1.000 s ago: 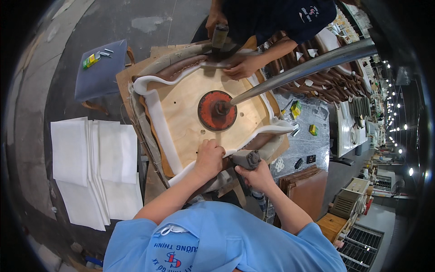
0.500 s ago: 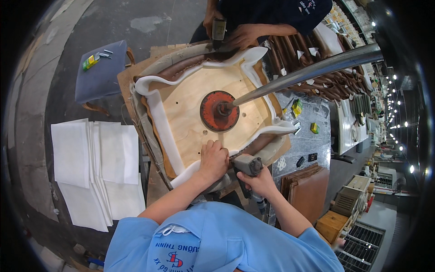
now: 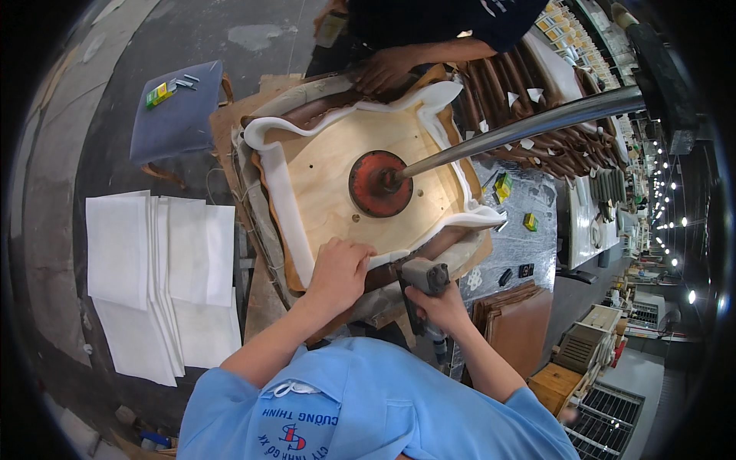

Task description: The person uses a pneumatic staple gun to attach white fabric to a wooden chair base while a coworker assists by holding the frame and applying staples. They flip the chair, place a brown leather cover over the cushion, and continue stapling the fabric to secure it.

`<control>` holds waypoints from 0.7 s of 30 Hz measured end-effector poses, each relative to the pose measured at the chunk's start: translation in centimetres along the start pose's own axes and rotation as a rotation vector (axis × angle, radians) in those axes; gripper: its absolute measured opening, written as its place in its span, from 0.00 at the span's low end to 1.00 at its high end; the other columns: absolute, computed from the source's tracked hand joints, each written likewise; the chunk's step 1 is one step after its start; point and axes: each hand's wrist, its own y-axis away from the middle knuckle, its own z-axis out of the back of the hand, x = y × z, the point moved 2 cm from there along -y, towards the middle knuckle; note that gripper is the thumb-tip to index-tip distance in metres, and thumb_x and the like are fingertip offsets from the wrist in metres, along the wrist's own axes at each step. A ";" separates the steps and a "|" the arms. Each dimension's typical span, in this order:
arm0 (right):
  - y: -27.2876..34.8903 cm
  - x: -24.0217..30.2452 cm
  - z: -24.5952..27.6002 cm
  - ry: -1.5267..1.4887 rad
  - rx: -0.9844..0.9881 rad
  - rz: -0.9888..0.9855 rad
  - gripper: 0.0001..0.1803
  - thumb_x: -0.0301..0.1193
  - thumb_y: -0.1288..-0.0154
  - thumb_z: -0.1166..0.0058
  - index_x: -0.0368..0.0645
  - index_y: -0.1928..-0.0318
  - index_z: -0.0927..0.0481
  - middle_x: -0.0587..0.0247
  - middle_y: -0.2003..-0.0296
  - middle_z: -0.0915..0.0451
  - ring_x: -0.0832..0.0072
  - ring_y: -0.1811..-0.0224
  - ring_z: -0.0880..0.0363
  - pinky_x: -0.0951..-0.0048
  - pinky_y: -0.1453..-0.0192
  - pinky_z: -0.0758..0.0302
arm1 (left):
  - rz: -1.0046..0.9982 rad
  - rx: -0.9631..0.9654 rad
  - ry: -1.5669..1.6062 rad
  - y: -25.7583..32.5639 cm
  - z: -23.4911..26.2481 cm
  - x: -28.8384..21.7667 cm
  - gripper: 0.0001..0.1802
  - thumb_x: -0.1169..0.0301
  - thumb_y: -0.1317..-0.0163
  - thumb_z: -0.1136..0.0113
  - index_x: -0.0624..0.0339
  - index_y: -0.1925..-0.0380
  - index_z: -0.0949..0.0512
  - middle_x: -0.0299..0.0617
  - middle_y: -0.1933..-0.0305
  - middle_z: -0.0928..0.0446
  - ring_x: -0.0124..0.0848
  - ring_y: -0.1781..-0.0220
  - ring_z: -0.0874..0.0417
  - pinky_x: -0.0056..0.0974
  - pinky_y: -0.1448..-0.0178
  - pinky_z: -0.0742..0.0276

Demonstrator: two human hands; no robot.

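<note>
A plywood seat panel (image 3: 326,172) lies before me, edged with white padding (image 3: 285,215) and brown leather (image 3: 445,245). A red round plate (image 3: 380,184) on a metal rod (image 3: 529,130) bears on the panel's middle. My left hand (image 3: 337,272) is closed over the near edge, fingers bent onto the wood and gripping the leather cover there; its fingertips are partly hidden. Just right of it, my right hand (image 3: 443,308) grips a staple gun (image 3: 426,277) by the handle, its nose at the leather edge.
Across the panel, a co-worker's hand (image 3: 387,67) rests on the far leather edge. White sheets (image 3: 119,253) lie at left, near a blue stool (image 3: 175,115). Brown leather pieces (image 3: 521,314) and yellow-green boxes (image 3: 502,186) are on the right-hand table (image 3: 529,249).
My left hand has slid left along the near edge. The staple gun stays near the same edge. The co-worker's tool has lifted away from the far edge, up and left.
</note>
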 end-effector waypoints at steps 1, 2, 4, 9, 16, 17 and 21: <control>0.2 0.0 -0.1 -0.001 0.009 0.003 0.32 0.29 0.27 0.27 0.41 0.25 0.22 0.67 0.63 0.17 0.80 0.76 0.21 0.73 0.71 0.23 | 0.017 0.008 0.047 0.7 0.5 -0.4 0.10 0.73 0.25 0.39 0.60 0.54 0.09 0.49 0.53 0.11 0.52 0.47 0.16 0.53 0.37 0.22; 0.3 0.1 -0.3 0.003 0.017 -0.003 0.33 0.30 0.27 0.26 0.41 0.26 0.21 0.65 0.61 0.15 0.81 0.75 0.21 0.73 0.71 0.22 | 0.032 0.015 0.095 1.3 0.9 -0.7 0.10 0.73 0.25 0.39 0.60 0.54 0.09 0.49 0.54 0.11 0.53 0.47 0.16 0.54 0.38 0.22; 0.1 0.3 -0.7 0.019 0.033 0.003 0.32 0.30 0.27 0.26 0.41 0.26 0.21 0.65 0.61 0.15 0.81 0.75 0.21 0.73 0.71 0.22 | 0.074 0.045 0.186 2.4 1.6 -1.2 0.10 0.72 0.24 0.38 0.61 0.54 0.10 0.48 0.55 0.10 0.52 0.49 0.15 0.54 0.39 0.21; -1.5 0.8 -1.2 0.169 0.070 -0.095 0.26 0.27 0.26 0.29 0.38 0.31 0.19 0.69 0.66 0.17 0.80 0.76 0.21 0.73 0.73 0.26 | 0.153 0.102 0.362 3.8 3.0 -2.8 0.09 0.70 0.22 0.40 0.62 0.56 0.14 0.48 0.60 0.13 0.52 0.56 0.15 0.53 0.46 0.21; 1.8 -0.9 -2.2 -0.040 -0.084 0.111 0.37 0.32 0.28 0.25 0.43 0.22 0.23 0.65 0.59 0.12 0.81 0.70 0.18 0.72 0.64 0.18 | 0.127 0.226 0.276 4.5 4.3 -4.3 0.12 0.67 0.18 0.43 0.62 0.59 0.18 0.50 0.63 0.15 0.48 0.58 0.14 0.50 0.51 0.21; 2.1 -1.3 -2.3 -0.067 -0.112 0.118 0.39 0.31 0.28 0.25 0.44 0.20 0.25 0.65 0.57 0.12 0.82 0.69 0.18 0.72 0.63 0.18 | 0.122 0.255 0.240 4.8 4.2 -4.4 0.11 0.67 0.18 0.43 0.62 0.59 0.18 0.49 0.63 0.15 0.46 0.58 0.13 0.48 0.51 0.20; 2.4 -2.7 -2.8 -0.075 -0.206 0.239 0.37 0.29 0.31 0.24 0.44 0.23 0.22 0.59 0.44 0.10 0.73 0.47 0.12 0.67 0.40 0.15 | 0.103 0.359 0.248 6.0 2.6 -5.0 0.08 0.71 0.23 0.43 0.61 0.56 0.16 0.51 0.59 0.13 0.51 0.54 0.11 0.51 0.48 0.17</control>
